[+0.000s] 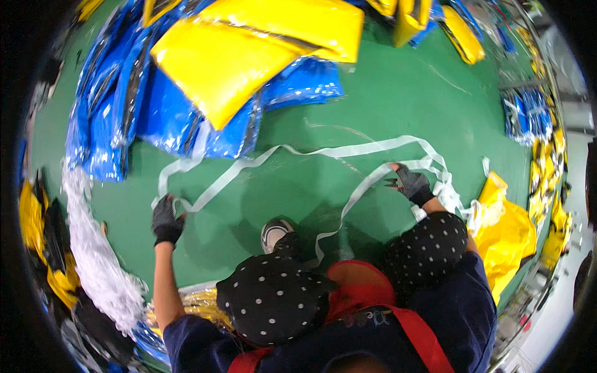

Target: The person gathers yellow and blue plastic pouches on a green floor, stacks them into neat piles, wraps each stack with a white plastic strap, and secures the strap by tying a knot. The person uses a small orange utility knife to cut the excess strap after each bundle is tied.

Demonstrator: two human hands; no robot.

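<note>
fingers on the left hand (168, 222) curl in, closed on a white strap (227, 177), while over at the right hand (413, 185) they're bunched around a small dark tool (392, 183); the strap runs right by those tips, and whether they pinch it too, i can't tell. bare left forearm (166, 280) comes straight up on the left; the right forearm (471, 244) swings round outside the right knee (426, 248), mostly hidden by it, hand angled up and leftward, the two hands well apart.

biggest now: smooth green floor (404, 112), scuffed with pale curving scratches. top left, what a heap! glossy blue bags (165, 112), film crinkling and flashing glare, and across them flat yellow bags (230, 68), slick and sharp-cornered. down the left side spills a white bundle (99, 255), long, stringy, shaggy at its lower end. black trousers (273, 301) with white dots bulge at the knees, a red apron (360, 286) between. right of the right hand slumps a crumpled yellow sheet (507, 230), all soft folds.

now the strap itself: flat, thin, ribbon-like, looping at the left hand, wandering across the floor beyond both hands, tangling beside the right wrist, one length curving back toward the knees. smallest of all, that tool, narrow tips poking out leftward.
</note>
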